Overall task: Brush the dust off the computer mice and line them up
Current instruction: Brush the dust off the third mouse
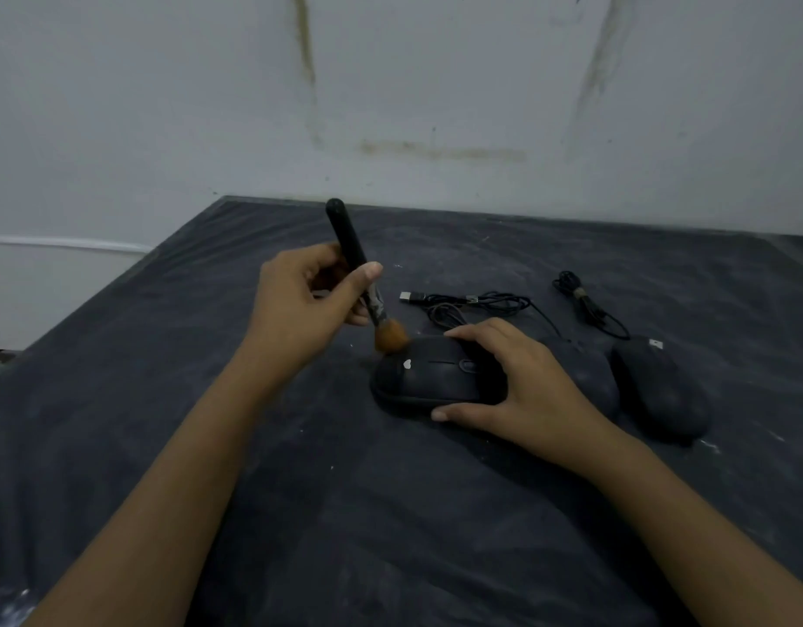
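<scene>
A dark, dusty cloth spreads under my arms. My right hand grips a black mouse lying sideways. My left hand pinches the brush, its orange bristles touching the mouse's left end. A second mouse sits just right of my right hand and a third mouse lies further right, with coiled cables beyond them below a stained white wall.

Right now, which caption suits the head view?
A brush in the left hand dusts a mouse the right hand grips.

Dark covered table, left mouse crosswise, middle mouse, right mouse, coiled cable and second cable behind
</scene>
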